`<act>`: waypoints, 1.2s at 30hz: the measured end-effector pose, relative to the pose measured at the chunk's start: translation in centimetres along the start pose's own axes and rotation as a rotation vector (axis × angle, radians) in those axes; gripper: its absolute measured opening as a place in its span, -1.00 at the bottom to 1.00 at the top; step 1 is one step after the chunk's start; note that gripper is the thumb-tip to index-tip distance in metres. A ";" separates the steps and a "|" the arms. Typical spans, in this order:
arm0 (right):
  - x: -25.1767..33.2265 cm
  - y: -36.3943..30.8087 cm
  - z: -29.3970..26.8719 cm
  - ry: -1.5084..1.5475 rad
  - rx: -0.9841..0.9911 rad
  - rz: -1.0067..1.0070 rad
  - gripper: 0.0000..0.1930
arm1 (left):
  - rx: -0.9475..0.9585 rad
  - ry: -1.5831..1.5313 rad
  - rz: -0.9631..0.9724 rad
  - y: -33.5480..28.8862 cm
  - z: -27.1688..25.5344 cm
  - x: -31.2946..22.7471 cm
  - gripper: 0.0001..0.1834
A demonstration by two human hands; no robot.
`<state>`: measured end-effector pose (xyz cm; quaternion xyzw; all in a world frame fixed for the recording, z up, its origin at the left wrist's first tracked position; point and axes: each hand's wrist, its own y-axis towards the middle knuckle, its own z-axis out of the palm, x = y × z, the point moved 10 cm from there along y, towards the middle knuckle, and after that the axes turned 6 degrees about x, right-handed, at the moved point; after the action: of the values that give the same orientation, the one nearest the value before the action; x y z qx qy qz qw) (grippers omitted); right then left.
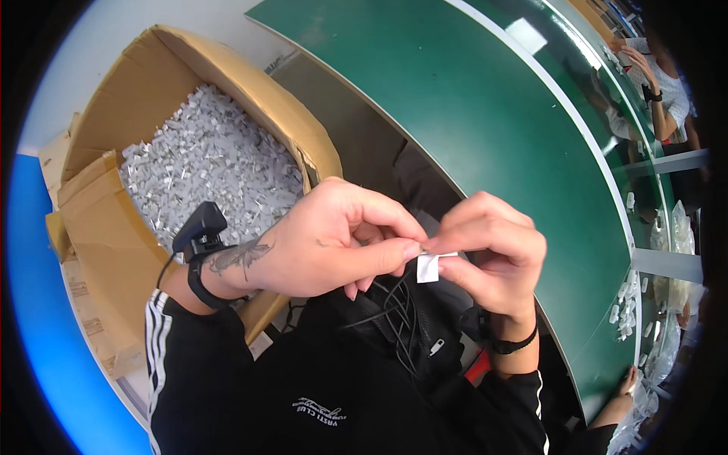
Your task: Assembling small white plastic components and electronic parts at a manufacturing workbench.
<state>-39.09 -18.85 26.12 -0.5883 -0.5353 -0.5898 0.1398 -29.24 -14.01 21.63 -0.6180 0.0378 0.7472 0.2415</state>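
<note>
My left hand [334, 241] and my right hand [493, 246] meet in front of my chest, fingertips close together. Between the thumb and index finger of the right hand is a small white square piece [428, 269], one flat side hanging down. The left thumb and index finger are pinched together right at its upper left end; what lies between those tips is too small and covered to make out. Beneath the hands, black cables [398, 318] hang over dark fabric.
A large open cardboard box [114, 189] full of small white and grey pieces [216, 163] stands at left. A green table [455, 114] curves along the right, with small clear pieces [626, 307] and plastic bags [667, 341] near its far edge. Another person [660, 91] is beyond it.
</note>
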 end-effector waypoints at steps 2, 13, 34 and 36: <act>1.8 -0.3 -0.2 -0.276 -0.040 -0.045 -0.80 | -0.001 -0.020 -0.028 0.3 0.4 -0.1 -0.86; 0.9 -2.1 1.4 -0.450 -0.089 -0.005 -0.67 | -0.202 0.818 0.529 -1.5 0.4 -3.3 -0.91; -4.5 -9.2 -0.7 -0.114 -0.546 0.254 -0.94 | -0.871 0.974 -0.469 -9.6 -33.6 24.4 -0.62; -4.7 -9.4 -1.0 -0.103 -0.569 0.261 -0.95 | -0.873 0.950 -0.525 -9.5 -33.4 25.8 -0.63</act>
<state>-45.89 -18.16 18.03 -0.6967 -0.2749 -0.6623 0.0168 1.81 -9.39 -8.12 -0.9072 -0.3153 0.2596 0.1010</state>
